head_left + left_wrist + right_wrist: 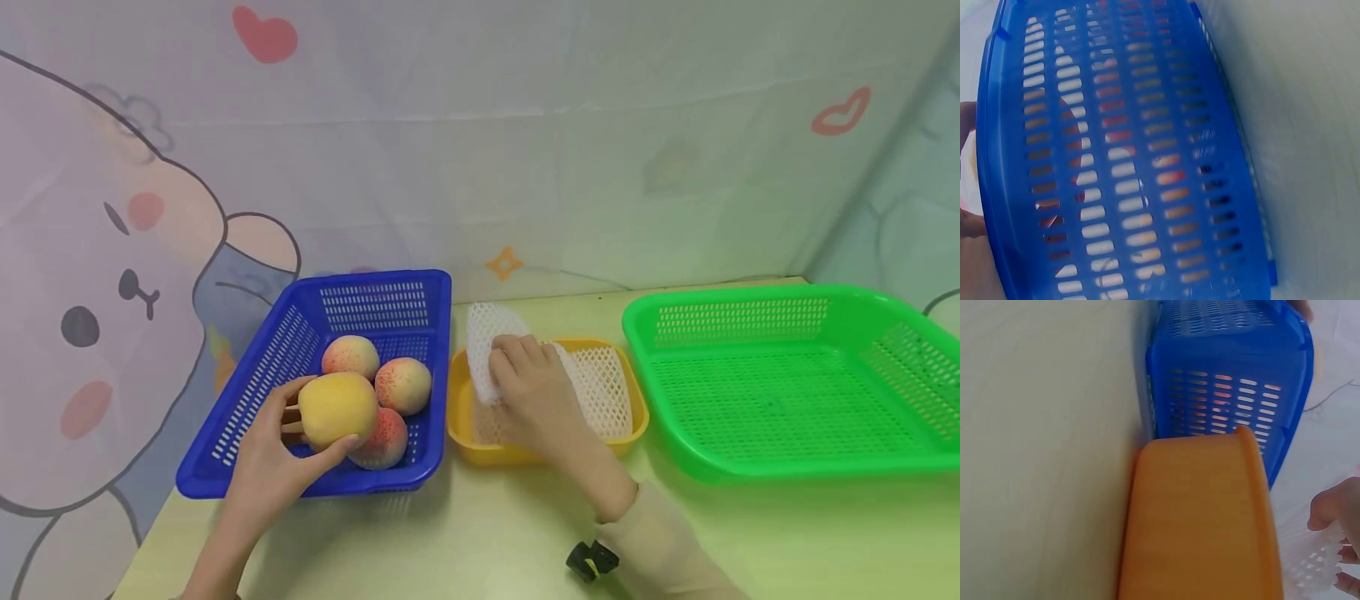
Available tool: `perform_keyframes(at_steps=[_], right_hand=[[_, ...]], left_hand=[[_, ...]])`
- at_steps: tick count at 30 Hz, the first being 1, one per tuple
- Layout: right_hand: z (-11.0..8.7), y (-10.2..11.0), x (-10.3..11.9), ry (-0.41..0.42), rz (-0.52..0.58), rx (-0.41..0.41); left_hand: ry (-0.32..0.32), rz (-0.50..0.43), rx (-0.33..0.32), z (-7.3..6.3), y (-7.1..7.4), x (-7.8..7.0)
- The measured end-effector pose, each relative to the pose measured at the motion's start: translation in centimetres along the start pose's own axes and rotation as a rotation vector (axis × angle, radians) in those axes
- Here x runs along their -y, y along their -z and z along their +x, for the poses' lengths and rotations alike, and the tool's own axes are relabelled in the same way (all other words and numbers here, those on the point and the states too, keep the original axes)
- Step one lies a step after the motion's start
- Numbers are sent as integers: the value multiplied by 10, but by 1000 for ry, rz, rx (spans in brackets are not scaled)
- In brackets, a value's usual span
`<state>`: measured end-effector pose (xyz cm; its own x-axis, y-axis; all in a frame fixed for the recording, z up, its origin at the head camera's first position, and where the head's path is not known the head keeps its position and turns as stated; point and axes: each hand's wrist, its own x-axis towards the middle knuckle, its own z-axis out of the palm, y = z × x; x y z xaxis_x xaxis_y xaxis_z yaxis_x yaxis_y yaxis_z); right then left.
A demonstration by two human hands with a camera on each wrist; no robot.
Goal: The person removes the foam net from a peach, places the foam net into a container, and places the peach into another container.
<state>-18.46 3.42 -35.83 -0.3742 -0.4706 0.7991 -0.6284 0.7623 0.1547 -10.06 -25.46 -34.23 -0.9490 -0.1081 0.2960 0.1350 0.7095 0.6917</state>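
Observation:
My left hand (273, 454) holds a smooth, rounded yellow fruit (337, 408) over the blue basket (431, 475), thumb at its lower right and fingers around its left side. Below and behind it in the basket sit peaches (403, 386), cream with red blush; the yellow fruit overlaps two of them in the head view. A white foam fruit net (486, 333) is pinched in my right hand (536, 396), lifted above the orange tray (491, 455). More white nets (606, 392) lie in that tray. In the right wrist view, thumb and fingers grip the mesh (1310, 565).
A large green basket (757, 408) stands to the right of the orange tray. All three containers rest on a pale table (420, 546), against a printed cloth backdrop (480, 183). A small black object (592, 560) shows by the right sleeve.

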Motion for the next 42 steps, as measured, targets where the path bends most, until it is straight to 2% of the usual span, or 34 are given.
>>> perform_keyframes(at_steps=[6,10,15,19,23,30,38,42], right_hand=[[-5,-11,6,-7,-11,104],[-10,-15,9,-54,41,219],[-14,-18,12,-141,167,353],[-15,-19,14,-197,264,403],[-15,-20,15,-233,316,445],[-15,-22,16,-247,350,504],[-15,-22,16,-263,405,600],[-15,-21,17,-273,420,665]], left_hand=[[6,76,-93,-2,6,10],[34,155,-124,-1,11,14],[67,250,-140,1,11,16],[78,298,-143,1,10,16],[104,336,-127,1,11,16],[211,375,-10,3,15,16],[278,391,182,10,20,18],[278,399,240,13,22,20]])
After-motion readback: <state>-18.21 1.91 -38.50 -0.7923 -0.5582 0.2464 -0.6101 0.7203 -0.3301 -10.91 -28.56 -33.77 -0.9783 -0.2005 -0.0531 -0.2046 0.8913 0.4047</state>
